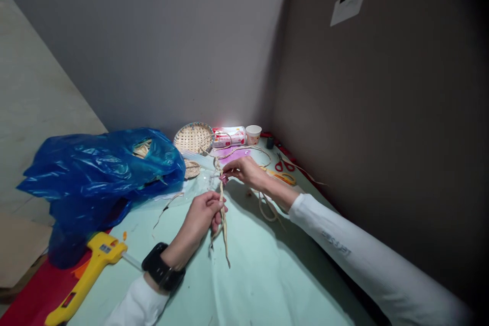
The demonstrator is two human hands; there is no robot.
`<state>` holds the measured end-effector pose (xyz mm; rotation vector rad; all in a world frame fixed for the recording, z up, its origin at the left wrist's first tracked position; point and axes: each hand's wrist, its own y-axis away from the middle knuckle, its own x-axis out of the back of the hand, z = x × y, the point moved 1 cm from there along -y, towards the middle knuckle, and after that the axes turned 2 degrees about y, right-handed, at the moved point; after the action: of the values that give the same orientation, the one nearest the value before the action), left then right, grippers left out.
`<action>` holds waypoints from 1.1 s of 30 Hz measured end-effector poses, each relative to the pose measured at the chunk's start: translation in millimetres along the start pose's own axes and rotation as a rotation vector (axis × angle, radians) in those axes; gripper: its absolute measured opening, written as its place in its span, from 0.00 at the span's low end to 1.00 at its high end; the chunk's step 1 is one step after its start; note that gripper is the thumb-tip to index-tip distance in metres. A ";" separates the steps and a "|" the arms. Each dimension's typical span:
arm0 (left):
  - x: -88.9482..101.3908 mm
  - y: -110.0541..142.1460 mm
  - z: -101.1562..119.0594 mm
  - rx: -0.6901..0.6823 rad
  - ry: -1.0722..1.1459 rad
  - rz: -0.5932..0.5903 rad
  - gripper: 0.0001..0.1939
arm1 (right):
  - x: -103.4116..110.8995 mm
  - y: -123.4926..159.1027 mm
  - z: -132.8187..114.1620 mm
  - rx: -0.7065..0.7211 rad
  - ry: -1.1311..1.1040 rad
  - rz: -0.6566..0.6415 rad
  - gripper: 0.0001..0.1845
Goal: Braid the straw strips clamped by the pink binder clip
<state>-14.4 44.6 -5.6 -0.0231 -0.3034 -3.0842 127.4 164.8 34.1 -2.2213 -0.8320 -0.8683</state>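
Observation:
A pale plant-fibre cord (221,191) runs upright between my two hands, and its upper part looks braided. My left hand (204,213), with a black watch on the wrist, is closed on it, thumb against fingers. Loose strands (225,239) hang below that grip. Higher up, my right hand (244,170) pinches the cord from the right side. At its fingertips is a small pink piece (223,178), too small to make out. More thin cord (267,209) lies looped on the table beneath the right forearm.
A yellow glue gun (97,254) lies left, below a blue plastic bag (114,163). Behind are a round woven basket (193,137), a pink-and-white packet (231,136) and a paper cup (253,134). Red-handled scissors (284,164) and yellow-handled scissors (284,177) lie right, near the wall.

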 end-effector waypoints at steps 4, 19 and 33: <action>-3.5 -18.6 0.6 -0.002 -0.020 0.016 0.08 | -2.5 -10.8 12.4 -0.008 0.039 -0.005 0.11; 2.7 0.1 -0.1 0.059 -0.021 -0.069 0.11 | -7.0 7.3 8.7 -0.017 0.196 -0.036 0.11; 5.1 -29.0 -2.9 0.046 -0.077 -0.023 0.09 | -10.8 -8.9 23.8 0.048 0.223 -0.036 0.14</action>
<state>-20.8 72.3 -14.0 -0.1383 -0.3808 -3.1028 123.2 183.8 14.5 -2.0287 -0.7802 -1.0789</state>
